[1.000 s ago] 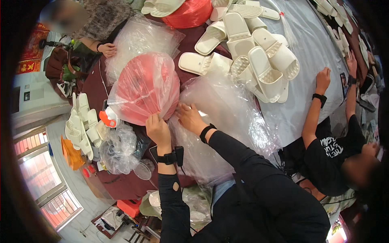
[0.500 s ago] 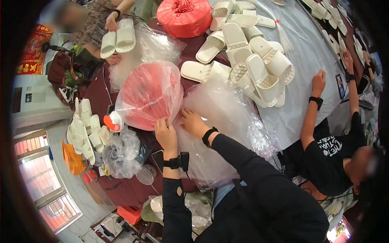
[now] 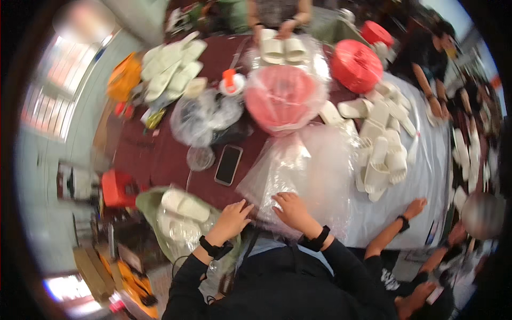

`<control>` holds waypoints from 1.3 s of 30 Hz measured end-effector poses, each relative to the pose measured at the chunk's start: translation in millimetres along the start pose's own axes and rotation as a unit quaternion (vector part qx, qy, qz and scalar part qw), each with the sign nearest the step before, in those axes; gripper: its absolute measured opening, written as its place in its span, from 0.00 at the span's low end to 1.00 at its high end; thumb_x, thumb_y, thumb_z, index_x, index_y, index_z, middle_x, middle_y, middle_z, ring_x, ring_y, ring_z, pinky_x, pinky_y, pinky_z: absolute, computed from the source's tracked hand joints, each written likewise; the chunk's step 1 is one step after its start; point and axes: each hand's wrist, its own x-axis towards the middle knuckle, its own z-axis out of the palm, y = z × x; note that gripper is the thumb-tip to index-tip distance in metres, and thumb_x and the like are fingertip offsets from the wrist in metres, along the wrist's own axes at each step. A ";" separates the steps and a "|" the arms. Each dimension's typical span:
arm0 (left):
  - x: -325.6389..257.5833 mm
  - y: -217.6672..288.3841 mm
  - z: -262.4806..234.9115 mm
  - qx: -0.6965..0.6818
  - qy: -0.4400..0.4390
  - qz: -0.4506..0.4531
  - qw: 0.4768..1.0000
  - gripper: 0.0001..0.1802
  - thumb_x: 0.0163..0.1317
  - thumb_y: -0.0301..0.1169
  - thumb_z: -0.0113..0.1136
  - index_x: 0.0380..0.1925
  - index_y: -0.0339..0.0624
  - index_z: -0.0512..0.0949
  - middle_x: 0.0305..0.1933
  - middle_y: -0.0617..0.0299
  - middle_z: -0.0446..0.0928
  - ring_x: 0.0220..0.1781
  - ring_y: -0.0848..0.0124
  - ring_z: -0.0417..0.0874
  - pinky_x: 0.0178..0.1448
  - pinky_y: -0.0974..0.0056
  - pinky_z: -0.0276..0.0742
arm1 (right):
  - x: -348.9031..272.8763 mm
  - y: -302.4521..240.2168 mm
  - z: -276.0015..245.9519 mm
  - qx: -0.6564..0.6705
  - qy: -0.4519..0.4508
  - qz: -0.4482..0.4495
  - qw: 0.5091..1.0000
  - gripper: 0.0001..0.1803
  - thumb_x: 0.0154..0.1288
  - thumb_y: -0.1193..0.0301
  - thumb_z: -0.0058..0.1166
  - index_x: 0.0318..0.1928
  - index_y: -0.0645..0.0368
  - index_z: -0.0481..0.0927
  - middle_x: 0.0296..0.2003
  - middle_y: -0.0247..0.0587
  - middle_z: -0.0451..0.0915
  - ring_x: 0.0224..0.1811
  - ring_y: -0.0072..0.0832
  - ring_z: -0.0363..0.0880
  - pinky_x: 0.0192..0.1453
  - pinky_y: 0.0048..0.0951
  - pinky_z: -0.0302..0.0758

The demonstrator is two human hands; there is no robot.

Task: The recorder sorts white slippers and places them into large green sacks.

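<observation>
My left hand (image 3: 231, 220) is at the near table edge with its fingers apart and nothing in it. My right hand (image 3: 294, 212) rests at the near end of a stack of clear plastic bags (image 3: 320, 173), its fingers spread on the film. Beyond the bags stands a red round bundle (image 3: 281, 98) covered with clear plastic. White slippers (image 3: 380, 160) lie in a heap to the right of the bags. A dark-screened phone (image 3: 229, 165) lies to the left of the bags.
An open sack (image 3: 146, 200) with bagged slippers (image 3: 185, 205) stands below my left hand. More slippers (image 3: 173, 64), crumpled plastic (image 3: 200, 120) and a red twine roll (image 3: 356, 65) are around the table. Across it, a person's hands (image 3: 287, 28) hold slippers; another person's forearm (image 3: 392, 232) is at right.
My view has turned and shifted. Both my hands have let go of the plastic around the red bundle and drawn back to the near table edge.
</observation>
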 end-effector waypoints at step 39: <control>-318.7 -207.9 114.4 -0.529 0.354 -0.561 0.529 0.21 0.58 0.32 0.59 0.50 0.36 0.69 0.46 0.47 0.74 0.44 0.53 0.77 0.44 0.49 0.75 | -74.4 -96.1 217.1 0.449 -0.080 0.486 0.746 0.19 0.64 0.68 0.50 0.52 0.66 0.73 0.41 0.38 0.77 0.42 0.30 0.73 0.46 0.33 0.68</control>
